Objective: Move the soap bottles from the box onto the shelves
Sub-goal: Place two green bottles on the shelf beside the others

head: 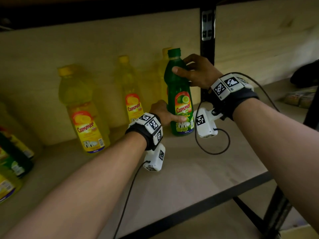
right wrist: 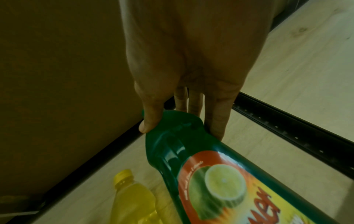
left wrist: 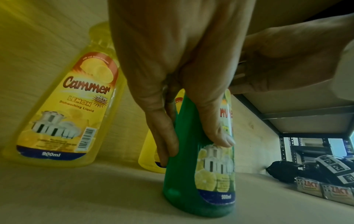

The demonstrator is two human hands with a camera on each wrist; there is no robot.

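Placement was under way: left hand (head: 164,114) and right hand (head: 193,73) both gripped the green lime soap bottle (head: 180,100), upright on the shelf (head: 198,166); next probably called for letting go.

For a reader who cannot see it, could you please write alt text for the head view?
Both hands hold an upright green bottle on a shelf: right hand near its neck, left hand low. Yellow bottles stand behind.

Both arms reach forward, left hand (head: 165,114) and right hand (head: 195,73) curled closed.
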